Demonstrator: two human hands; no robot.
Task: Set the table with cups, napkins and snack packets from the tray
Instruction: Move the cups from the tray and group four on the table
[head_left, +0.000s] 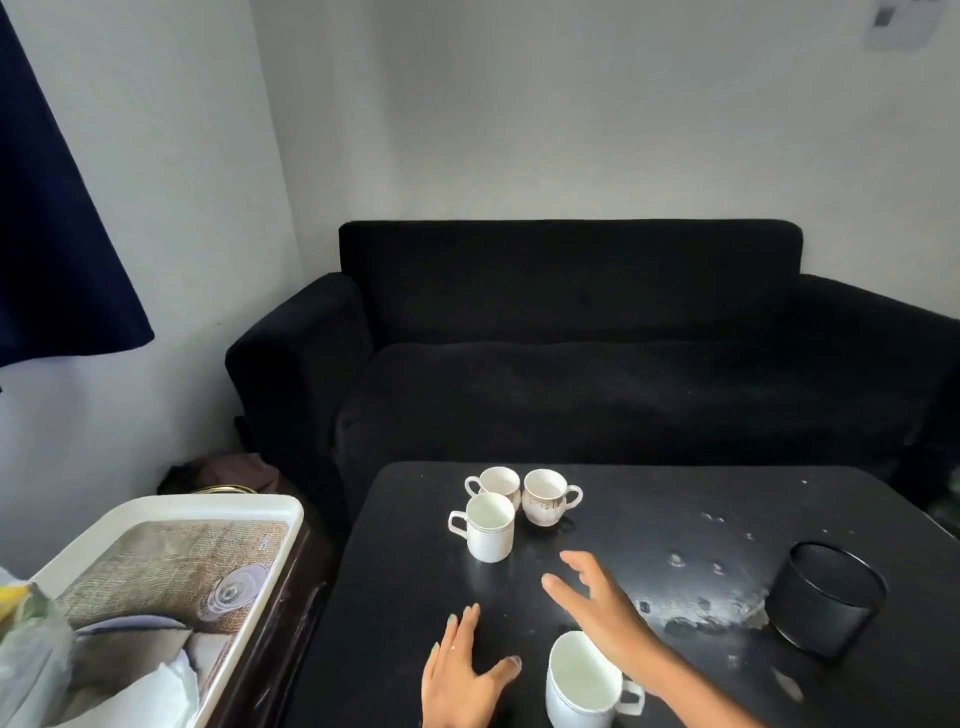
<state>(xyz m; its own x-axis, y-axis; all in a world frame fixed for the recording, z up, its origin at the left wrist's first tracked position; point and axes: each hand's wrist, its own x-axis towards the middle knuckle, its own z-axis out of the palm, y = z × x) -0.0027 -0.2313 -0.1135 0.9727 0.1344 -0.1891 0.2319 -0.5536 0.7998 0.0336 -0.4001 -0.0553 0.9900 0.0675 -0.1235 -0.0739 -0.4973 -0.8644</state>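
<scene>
We see four white cups on the black table (675, 499). Three cluster toward twelve o'clock of the hands: a straight-sided cup (489, 526) nearest us with its handle to nine o'clock, a second cup (496, 484) just behind it, and a gold-patterned cup (546, 496) at its two o'clock with the handle to three o'clock. The fourth cup (587, 680) stands at the near edge, handle to three o'clock. Our left hand (462, 675) lies flat on the table at nine o'clock of that cup, fingers straight and spread, holding nothing. Our right hand (602, 608) hovers just above and behind the same cup, fingers extended and apart, gripping nothing. The white tray (171, 506) sits off the table at nine o'clock, with white napkins (150, 691) and a snack packet (26, 623) at its near end. A black round container (826, 597) stands at three o'clock.
</scene>
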